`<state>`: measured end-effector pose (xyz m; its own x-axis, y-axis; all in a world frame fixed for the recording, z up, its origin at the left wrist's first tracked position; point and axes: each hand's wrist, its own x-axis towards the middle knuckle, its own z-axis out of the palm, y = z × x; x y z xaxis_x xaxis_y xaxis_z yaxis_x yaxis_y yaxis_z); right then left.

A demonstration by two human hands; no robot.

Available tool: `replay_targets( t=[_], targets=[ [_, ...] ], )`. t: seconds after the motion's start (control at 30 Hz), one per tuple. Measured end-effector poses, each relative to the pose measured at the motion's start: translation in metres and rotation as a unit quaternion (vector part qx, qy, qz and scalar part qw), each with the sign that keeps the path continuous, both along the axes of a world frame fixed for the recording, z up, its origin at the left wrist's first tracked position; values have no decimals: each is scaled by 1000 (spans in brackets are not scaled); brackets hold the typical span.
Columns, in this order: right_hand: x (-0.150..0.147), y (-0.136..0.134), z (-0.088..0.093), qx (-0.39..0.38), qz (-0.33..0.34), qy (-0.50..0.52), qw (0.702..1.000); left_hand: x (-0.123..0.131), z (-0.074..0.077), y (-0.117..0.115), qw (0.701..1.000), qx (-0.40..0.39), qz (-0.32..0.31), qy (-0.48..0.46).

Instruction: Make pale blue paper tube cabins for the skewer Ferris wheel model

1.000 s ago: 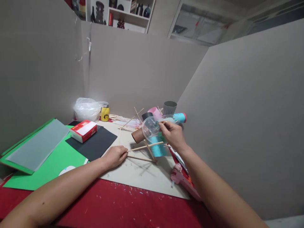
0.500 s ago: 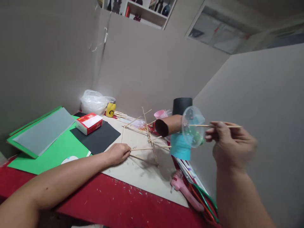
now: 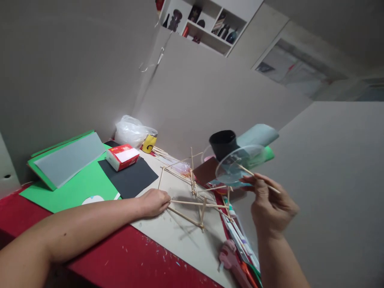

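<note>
My right hand (image 3: 271, 204) pinches a thin wooden stick (image 3: 245, 171) that runs into the middle of a clear plastic disc (image 3: 229, 170). Paper tubes stick out around that disc: black (image 3: 223, 145), brown (image 3: 205, 171), pale blue (image 3: 258, 135) and a partly hidden green one (image 3: 269, 153). A second clear rim shows behind them. My left hand (image 3: 154, 202) lies low over the board, fingers closed around a corner of a frame of wooden sticks (image 3: 198, 203). The frame stands just below the tube wheel; whether they touch I cannot tell.
A cream board (image 3: 180, 240) covers part of the red table (image 3: 120, 260). On the right lie a pink glue gun (image 3: 229, 256) and several pens (image 3: 238, 236). To the left are green sheets (image 3: 70, 192), black paper (image 3: 129, 178), a tissue pack (image 3: 123, 156) and a plastic bag (image 3: 130, 130).
The tube wheel has turned and tilted, with the black tube now facing me, and my right hand has shifted left and down. My left hand keeps its hold on the frame. The view has tilted.
</note>
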<state>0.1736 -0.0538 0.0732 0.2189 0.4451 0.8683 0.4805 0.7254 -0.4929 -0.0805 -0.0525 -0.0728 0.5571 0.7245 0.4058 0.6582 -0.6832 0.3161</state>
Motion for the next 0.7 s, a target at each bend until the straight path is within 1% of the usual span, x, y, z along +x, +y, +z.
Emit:
replay_targets(
  t=[0.17,0.3,0.4,0.53,0.63,0.7],
  targets=[
    [7,4,-25,17,-6,-116,993,1,-2,1,1000,-3,1,-5],
    [15,13,-43,66,-17,-236,969,1,-1,1,1000,-4,-5,-1],
    [16,22,-49,118,-17,-316,941,1,0,0,1000,-6,-7,0],
    [10,28,-54,169,-41,-394,903,1,2,-1,1000,-6,-8,1],
    [6,29,-60,175,-48,-421,888,1,3,0,1000,-2,-7,2],
    [4,29,-63,175,-48,-429,885,1,3,0,1000,-3,-7,5]
  ],
)
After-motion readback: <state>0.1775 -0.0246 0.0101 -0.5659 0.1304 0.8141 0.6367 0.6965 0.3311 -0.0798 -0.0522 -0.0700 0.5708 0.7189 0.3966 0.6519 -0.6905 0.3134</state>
